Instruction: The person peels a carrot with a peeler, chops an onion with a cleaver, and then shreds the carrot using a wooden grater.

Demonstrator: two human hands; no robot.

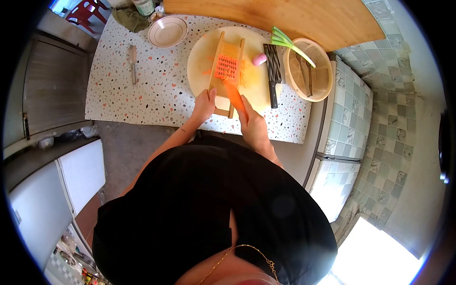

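Observation:
A wooden-framed grater lies on a round cutting board, its near end toward me. My left hand is closed on the left edge of the grater's near end. My right hand grips an orange carrot, whose far tip touches the grater just below its rough orange-stained plate. Orange shreds lie on the board on both sides of the grater. To its right are a small pinkish-purple shallot or onion and a black cleaver-like knife resting across the board's right edge.
A round basket at the right holds utensils, with green onion across its rim. On the speckled table are a small knife and a shallow bowl. A green cloth and a jar stand at the back left.

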